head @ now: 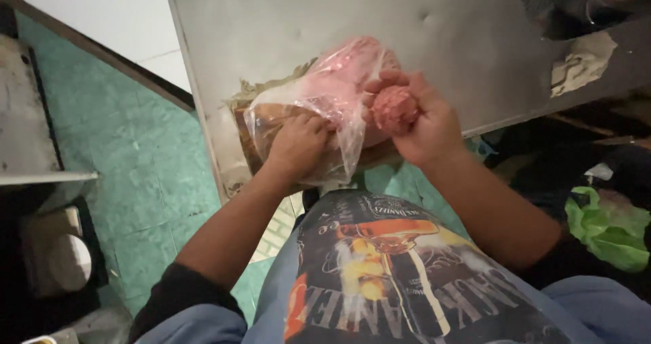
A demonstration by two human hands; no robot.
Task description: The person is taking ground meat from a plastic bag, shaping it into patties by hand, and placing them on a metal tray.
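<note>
Both your hands work at the clear plastic bag (pixel 319 106) of pink minced meat: your left hand (pixel 296 144) presses down, fingers curled, on its near side, and your right hand (pixel 424 123) cups a meat ball (pixel 395 108) just beside its opening.

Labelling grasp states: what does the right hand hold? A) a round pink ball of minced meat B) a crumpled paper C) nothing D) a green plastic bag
A: the right hand cups a round pink ball of minced meat, while the left hand rests on the clear plastic bag of pink meat on the grey metal table.
</note>
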